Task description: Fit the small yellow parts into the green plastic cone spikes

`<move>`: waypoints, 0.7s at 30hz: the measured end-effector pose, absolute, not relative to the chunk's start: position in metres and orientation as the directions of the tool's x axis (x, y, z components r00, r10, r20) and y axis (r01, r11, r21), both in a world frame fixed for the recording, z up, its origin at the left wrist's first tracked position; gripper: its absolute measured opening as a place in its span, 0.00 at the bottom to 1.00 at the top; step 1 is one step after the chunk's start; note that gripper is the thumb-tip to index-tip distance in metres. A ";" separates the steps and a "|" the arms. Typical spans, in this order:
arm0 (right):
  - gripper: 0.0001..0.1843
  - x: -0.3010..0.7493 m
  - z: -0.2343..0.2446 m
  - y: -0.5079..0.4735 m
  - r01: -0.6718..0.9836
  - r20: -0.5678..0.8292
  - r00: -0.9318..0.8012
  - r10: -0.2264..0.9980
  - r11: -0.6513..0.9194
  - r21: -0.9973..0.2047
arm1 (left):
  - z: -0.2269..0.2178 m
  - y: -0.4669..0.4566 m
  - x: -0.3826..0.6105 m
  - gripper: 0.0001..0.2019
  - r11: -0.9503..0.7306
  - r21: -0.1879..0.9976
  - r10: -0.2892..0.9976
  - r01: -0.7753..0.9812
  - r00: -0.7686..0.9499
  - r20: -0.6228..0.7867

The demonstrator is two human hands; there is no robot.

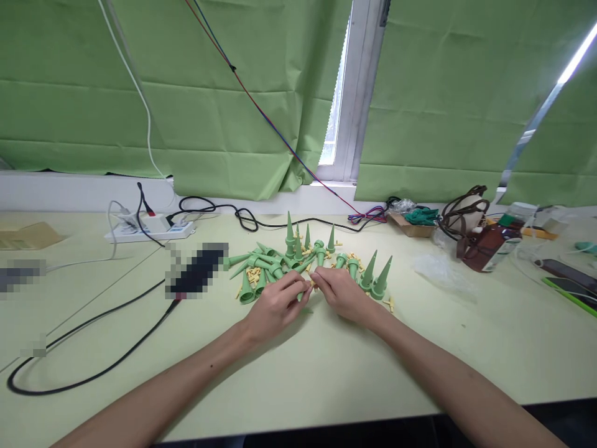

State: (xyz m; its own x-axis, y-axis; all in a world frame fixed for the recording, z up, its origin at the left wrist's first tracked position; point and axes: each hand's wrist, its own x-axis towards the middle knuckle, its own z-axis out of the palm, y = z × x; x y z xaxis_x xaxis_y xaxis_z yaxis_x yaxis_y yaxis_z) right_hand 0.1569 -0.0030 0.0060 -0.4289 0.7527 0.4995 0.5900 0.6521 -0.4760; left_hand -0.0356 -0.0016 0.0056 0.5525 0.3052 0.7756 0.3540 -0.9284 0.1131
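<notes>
My left hand (278, 305) is closed on a green plastic spike (300, 297), mostly hidden by the fingers. Against it, my right hand (344, 295) pinches a small yellow plastic piece (313, 284) at the left fingertips. Just beyond both hands lies a heap of green cone-shaped spikes (261, 283), some on their sides and some standing point up. Small yellow pieces (253, 275) are scattered among them. Two upright green spikes (382, 280) stand right of my right hand, with a loose yellow piece (390, 304) near them.
A dark blurred device (198, 270) with a black cable lies left of the heap. A power strip (149, 231) sits by the wall. At right are a brown bottle (493, 246), a crumpled plastic bag (443, 274), a cardboard box (410, 225) and a green-edged phone (571, 292).
</notes>
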 end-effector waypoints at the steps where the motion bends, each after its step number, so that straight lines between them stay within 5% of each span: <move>1: 0.19 0.157 0.006 -0.003 0.592 0.499 -0.432 0.751 0.654 -0.471 | 0.005 -0.002 -0.036 0.05 -0.928 0.106 0.302 0.357 0.555 0.775; 21: 0.20 0.156 0.005 -0.003 0.589 0.491 -0.451 0.745 0.662 -0.463 | 0.005 -0.002 -0.037 0.05 -0.919 0.050 0.289 0.390 0.584 0.759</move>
